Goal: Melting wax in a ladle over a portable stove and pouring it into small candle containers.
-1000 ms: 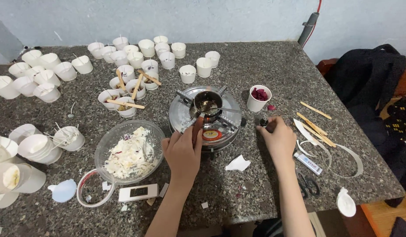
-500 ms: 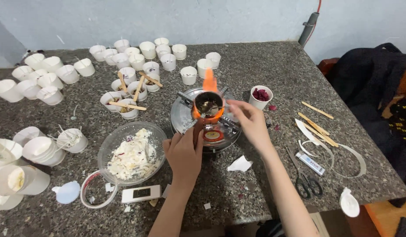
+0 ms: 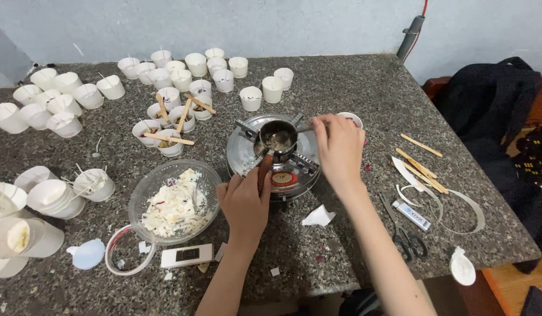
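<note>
Head view: the left hand (image 3: 246, 202) grips the handle of the small metal pot (image 3: 277, 137) on the burner (image 3: 273, 161), mid-worktop. The right hand (image 3: 339, 149), fingers curled together, pinches a thin stick at the pot's rim.

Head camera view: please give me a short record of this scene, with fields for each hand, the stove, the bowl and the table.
left hand: left hand holds the wooden handle of the small metal pot
right hand: right hand is over the right edge of the stove, fingertips near the pot rim; whether it holds anything cannot be told
stove: round metal stove under the pot, no flame visible
bowl: clear bowl of white wax pieces, left of the stove
table: grey speckled table with many white cups, wooden sticks and scissors
</note>
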